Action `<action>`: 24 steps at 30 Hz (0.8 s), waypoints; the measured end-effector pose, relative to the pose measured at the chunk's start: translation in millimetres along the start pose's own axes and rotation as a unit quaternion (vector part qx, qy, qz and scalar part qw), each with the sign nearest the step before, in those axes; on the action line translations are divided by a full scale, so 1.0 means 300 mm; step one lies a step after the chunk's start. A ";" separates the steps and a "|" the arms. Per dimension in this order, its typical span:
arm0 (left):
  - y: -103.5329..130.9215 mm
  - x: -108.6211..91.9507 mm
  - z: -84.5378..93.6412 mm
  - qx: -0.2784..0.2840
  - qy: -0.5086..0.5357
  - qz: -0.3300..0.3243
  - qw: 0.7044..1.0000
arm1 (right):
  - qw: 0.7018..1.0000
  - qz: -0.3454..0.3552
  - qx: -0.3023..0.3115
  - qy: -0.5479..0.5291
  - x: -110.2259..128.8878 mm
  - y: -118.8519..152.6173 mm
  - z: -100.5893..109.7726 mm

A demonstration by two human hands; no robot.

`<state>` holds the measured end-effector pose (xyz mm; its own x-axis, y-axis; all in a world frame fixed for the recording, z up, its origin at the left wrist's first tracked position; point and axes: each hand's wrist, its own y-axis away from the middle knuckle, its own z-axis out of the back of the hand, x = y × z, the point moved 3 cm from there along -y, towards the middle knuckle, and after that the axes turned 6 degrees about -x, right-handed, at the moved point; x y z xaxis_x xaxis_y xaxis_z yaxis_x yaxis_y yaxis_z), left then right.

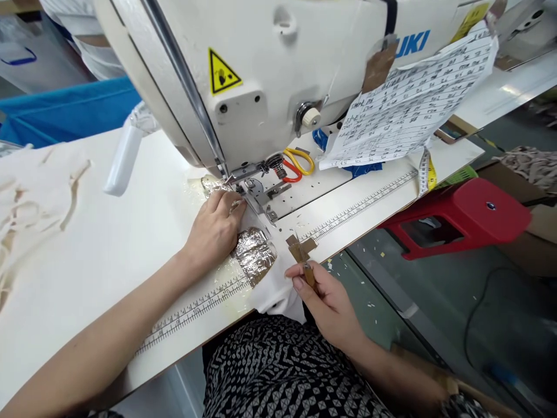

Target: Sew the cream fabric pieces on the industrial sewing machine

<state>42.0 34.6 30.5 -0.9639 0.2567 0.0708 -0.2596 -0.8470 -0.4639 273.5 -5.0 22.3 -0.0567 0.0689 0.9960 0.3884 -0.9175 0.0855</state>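
My left hand (215,226) lies by the presser foot (256,203) of a white sewing machine (278,75), its fingers bent and pressed together on white fabric (276,299). A small shiny bit shows between those fingers, too little to name. The fabric runs from under the foot to the table's front edge and hangs into the lap. My right hand (328,296) is closed round the brown handle of a slim tool that looks like an awl (310,275). Its thin tip points up toward the machine. Thumb and forefinger are close to the fabric's right edge.
Scissors with red and yellow handles (300,165) lie behind the needle area. A handwritten sheet (413,104) hangs off the machine. Ruler strips (361,203) and shiny tape (256,255) cover parts of the table. Cream fabric pieces (39,203) lie left; a red stool (491,212) stands right.
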 end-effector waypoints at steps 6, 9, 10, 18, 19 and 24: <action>0.007 0.030 0.006 -0.046 0.115 -0.027 0.992 | 0.999 0.040 0.003 0.026 0.036 -0.041 -0.029; 0.012 0.033 0.012 -0.055 0.162 -0.056 0.984 | 0.999 0.039 0.007 0.030 0.036 -0.046 -0.029; 0.012 0.033 0.011 -0.053 0.164 -0.059 0.983 | 0.999 0.039 0.009 0.029 0.036 -0.048 -0.029; 0.014 0.032 0.006 -0.023 0.059 -0.009 0.998 | 0.997 0.057 0.026 0.053 0.052 -0.098 -0.048; 0.015 0.034 0.008 -0.021 0.061 -0.003 0.998 | 0.996 0.057 0.027 0.056 0.054 -0.103 -0.050; 0.016 0.036 0.020 -0.047 0.149 -0.020 0.987 | 0.996 0.051 0.039 0.067 0.060 -0.116 -0.055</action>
<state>30.0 30.5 34.4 -0.8888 0.4271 -0.1662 -0.2770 -0.7896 -0.5475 243.8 21.7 36.9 -0.1338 -0.0805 0.9877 0.4681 -0.8837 -0.0086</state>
